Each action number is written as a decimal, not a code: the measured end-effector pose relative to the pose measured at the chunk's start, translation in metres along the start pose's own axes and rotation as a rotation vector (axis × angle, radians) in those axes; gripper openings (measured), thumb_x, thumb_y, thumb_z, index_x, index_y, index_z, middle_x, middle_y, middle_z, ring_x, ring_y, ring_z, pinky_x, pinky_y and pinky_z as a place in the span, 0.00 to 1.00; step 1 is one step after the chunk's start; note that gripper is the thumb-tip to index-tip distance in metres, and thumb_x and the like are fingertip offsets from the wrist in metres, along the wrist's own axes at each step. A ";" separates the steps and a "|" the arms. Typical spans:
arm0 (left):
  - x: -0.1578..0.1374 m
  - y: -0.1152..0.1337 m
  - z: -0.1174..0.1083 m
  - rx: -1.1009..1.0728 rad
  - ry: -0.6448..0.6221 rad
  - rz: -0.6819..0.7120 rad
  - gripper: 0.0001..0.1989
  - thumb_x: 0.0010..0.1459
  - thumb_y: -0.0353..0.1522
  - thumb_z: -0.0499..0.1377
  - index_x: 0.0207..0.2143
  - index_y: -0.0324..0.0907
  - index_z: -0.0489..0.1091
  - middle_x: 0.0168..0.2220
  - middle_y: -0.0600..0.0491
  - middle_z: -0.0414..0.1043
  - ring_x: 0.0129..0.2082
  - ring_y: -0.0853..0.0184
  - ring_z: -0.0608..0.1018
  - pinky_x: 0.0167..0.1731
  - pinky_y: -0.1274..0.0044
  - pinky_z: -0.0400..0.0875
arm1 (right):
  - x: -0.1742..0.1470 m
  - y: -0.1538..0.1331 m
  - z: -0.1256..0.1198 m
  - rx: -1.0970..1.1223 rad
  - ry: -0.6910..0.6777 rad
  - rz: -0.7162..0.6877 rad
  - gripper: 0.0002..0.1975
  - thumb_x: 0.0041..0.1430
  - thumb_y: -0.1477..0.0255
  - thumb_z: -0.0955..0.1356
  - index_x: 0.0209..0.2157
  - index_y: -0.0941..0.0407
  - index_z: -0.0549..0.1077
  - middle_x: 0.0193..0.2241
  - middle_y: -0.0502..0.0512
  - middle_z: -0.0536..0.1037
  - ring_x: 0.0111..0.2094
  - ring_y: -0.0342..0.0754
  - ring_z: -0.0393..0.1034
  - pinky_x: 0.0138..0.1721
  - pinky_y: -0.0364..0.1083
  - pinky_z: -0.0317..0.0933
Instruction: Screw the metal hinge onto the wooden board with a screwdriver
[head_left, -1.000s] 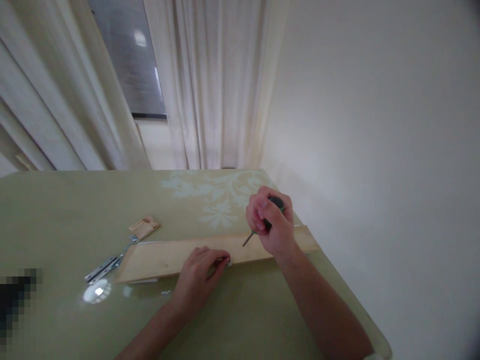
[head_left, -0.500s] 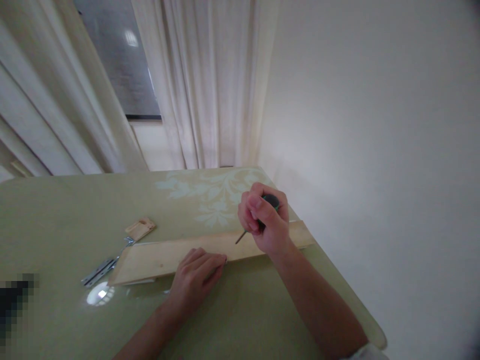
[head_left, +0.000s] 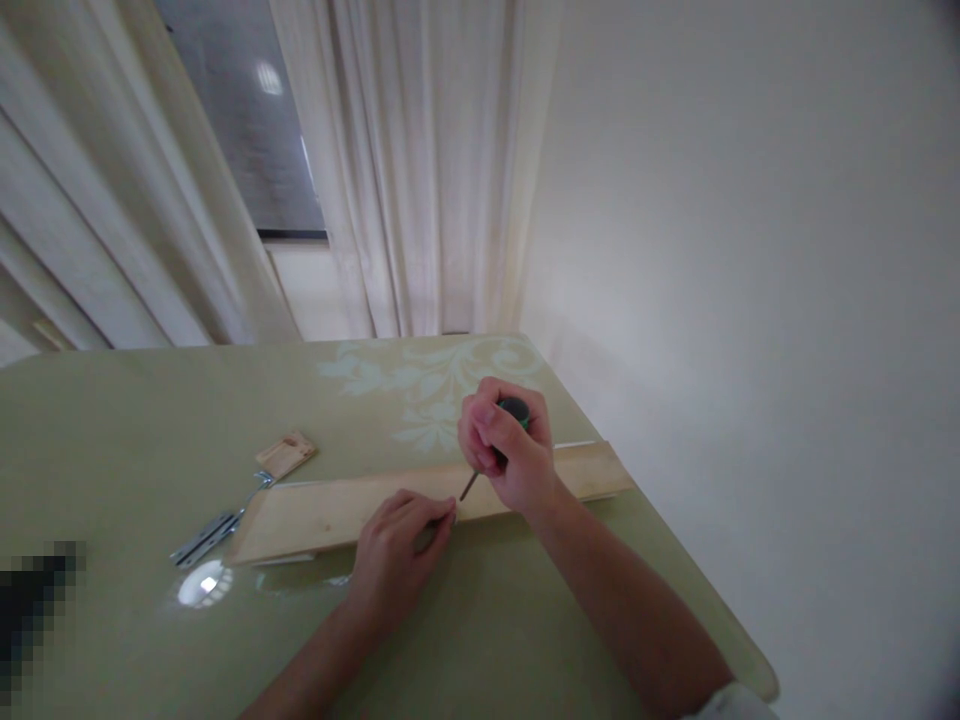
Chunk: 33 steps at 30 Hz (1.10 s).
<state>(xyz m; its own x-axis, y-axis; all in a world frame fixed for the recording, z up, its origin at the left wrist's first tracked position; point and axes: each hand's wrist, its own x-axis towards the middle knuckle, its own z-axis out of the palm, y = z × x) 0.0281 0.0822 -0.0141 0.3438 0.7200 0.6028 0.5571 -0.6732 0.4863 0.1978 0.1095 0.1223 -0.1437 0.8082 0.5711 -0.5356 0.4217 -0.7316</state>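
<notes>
A long pale wooden board [head_left: 300, 515] lies across the table in front of me. My right hand [head_left: 510, 450] is wrapped round the dark handle of a screwdriver [head_left: 514, 408], whose thin shaft slants down and left to the board's near edge. Right by that tip, the thumb and forefinger of my left hand [head_left: 397, 545] are pinched together at the same edge. What they hold, if anything, is too small to make out.
Left of the board lie metal strips like drawer slides [head_left: 202, 540] and a small wooden piece [head_left: 286, 455]. The green glossy table [head_left: 150, 420] ends at a wall [head_left: 750, 300] on the right. Curtains [head_left: 405, 170] hang behind it.
My right hand has moved left and slightly down, bringing the screwdriver tip beside my left fingertips. The left thumb and forefinger have drawn into a pinch at the board's edge.
</notes>
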 end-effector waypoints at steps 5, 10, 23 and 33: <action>0.004 0.003 -0.001 -0.046 0.000 -0.097 0.07 0.67 0.33 0.61 0.42 0.47 0.80 0.35 0.52 0.81 0.34 0.65 0.82 0.36 0.74 0.79 | 0.000 0.008 0.001 0.033 0.007 0.040 0.19 0.66 0.63 0.73 0.24 0.54 0.67 0.15 0.41 0.62 0.14 0.36 0.47 0.14 0.38 0.42; 0.001 0.001 0.001 -0.085 -0.005 -0.166 0.06 0.66 0.34 0.62 0.41 0.48 0.80 0.36 0.53 0.81 0.34 0.66 0.83 0.38 0.75 0.80 | -0.001 0.016 0.001 0.008 0.041 0.075 0.21 0.64 0.60 0.74 0.23 0.53 0.65 0.14 0.40 0.62 0.14 0.36 0.47 0.14 0.37 0.43; 0.003 0.006 0.004 0.001 -0.001 -0.097 0.03 0.67 0.33 0.61 0.40 0.47 0.76 0.35 0.53 0.80 0.36 0.64 0.80 0.37 0.73 0.76 | -0.001 0.033 0.000 0.009 0.029 0.130 0.24 0.64 0.51 0.72 0.26 0.54 0.66 0.16 0.41 0.61 0.15 0.36 0.47 0.15 0.38 0.41; 0.002 0.007 0.007 0.087 0.039 0.012 0.02 0.69 0.30 0.59 0.41 0.46 0.71 0.36 0.53 0.80 0.37 0.62 0.79 0.38 0.71 0.73 | 0.001 0.000 -0.011 -0.669 -0.281 -0.161 0.13 0.77 0.66 0.63 0.49 0.52 0.78 0.37 0.55 0.81 0.36 0.46 0.77 0.35 0.44 0.69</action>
<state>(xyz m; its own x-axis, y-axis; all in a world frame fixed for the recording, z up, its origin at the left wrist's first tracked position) 0.0382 0.0799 -0.0140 0.3223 0.7036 0.6332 0.6173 -0.6634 0.4229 0.2067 0.1147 0.1182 -0.3615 0.6180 0.6982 0.0405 0.7585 -0.6504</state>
